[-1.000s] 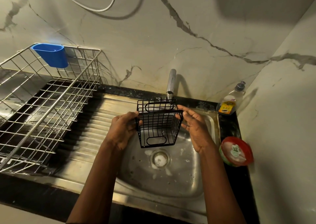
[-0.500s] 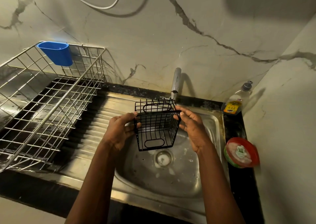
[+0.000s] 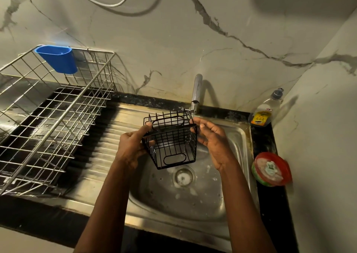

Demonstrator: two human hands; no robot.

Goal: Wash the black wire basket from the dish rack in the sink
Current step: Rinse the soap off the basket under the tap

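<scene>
Steel sink (image 3: 173,204) below: black wire basket (image 3: 171,146) is clamped by left hand (image 3: 133,146) and right hand (image 3: 212,142), mouth upward, long side running across the frame, skewed more than 0.5 s ago.

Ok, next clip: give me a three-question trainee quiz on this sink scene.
1. True or false: the black wire basket rests on the floor of the stainless steel sink.
2. What hangs on the silver wire dish rack's far rim? A) blue plastic cup B) green sponge C) white plate
3. How many hands hold the basket?
Key: 1 false, held above it; 2 A; 3 two, left hand and right hand.
</scene>
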